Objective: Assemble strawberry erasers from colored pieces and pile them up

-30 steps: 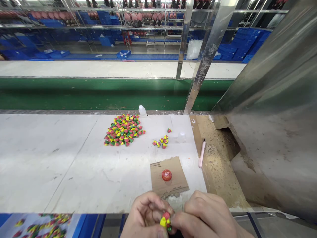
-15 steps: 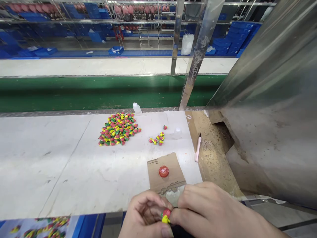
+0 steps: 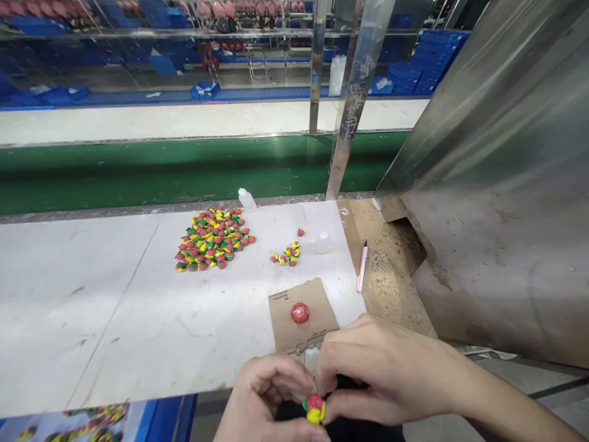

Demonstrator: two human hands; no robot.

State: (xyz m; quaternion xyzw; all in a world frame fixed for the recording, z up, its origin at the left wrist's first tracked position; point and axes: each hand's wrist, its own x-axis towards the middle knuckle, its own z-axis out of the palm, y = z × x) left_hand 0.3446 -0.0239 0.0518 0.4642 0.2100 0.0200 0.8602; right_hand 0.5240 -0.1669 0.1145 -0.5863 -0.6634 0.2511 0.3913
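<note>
Both my hands meet at the bottom edge of the view, just off the near edge of the white table (image 3: 115, 319). My left hand (image 3: 264, 399) and my right hand (image 3: 381, 368) pinch one small red, yellow and green toy piece (image 3: 315, 408) between their fingertips. Something black lies under my hands, too hidden to name. Just beyond my fingers a cardboard scrap (image 3: 301, 313) carries a red round cap (image 3: 299, 312). Farther off lie a large heap of the same coloured pieces (image 3: 211, 239) and a small cluster of them (image 3: 288, 253).
A pink pen-like tool (image 3: 361, 274) lies on a brown stained board (image 3: 391, 276) at right. A small white bottle (image 3: 246, 197) and a clear cap (image 3: 323, 242) stand near the heaps. A green conveyor belt (image 3: 161, 166) runs behind; a steel panel (image 3: 497, 184) walls the right side.
My right hand has risen and shifted up over the piece, and my wrist now shows. The view has tilted down and right a little, so the table things sit higher and further left.
</note>
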